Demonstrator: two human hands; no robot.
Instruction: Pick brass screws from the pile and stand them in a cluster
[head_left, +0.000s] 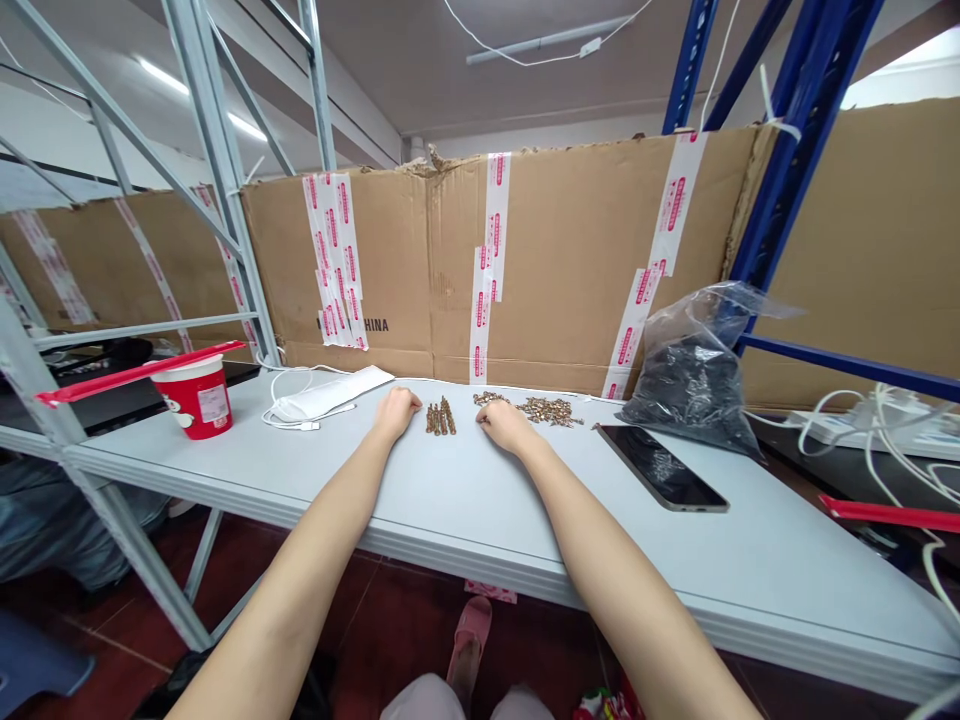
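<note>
White table under both curled hands

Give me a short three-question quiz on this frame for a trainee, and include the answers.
1. True or false: in this view, the phone lies to the right of the loose gold-coloured screws.
2. What lies between the left hand and the right hand? A) a red tub B) long brass-coloured screws C) a black plastic bag
3. What does the right hand hold?

Key: 1 true; 2 B; 3 nothing visible, as it rests on the table top.
</note>
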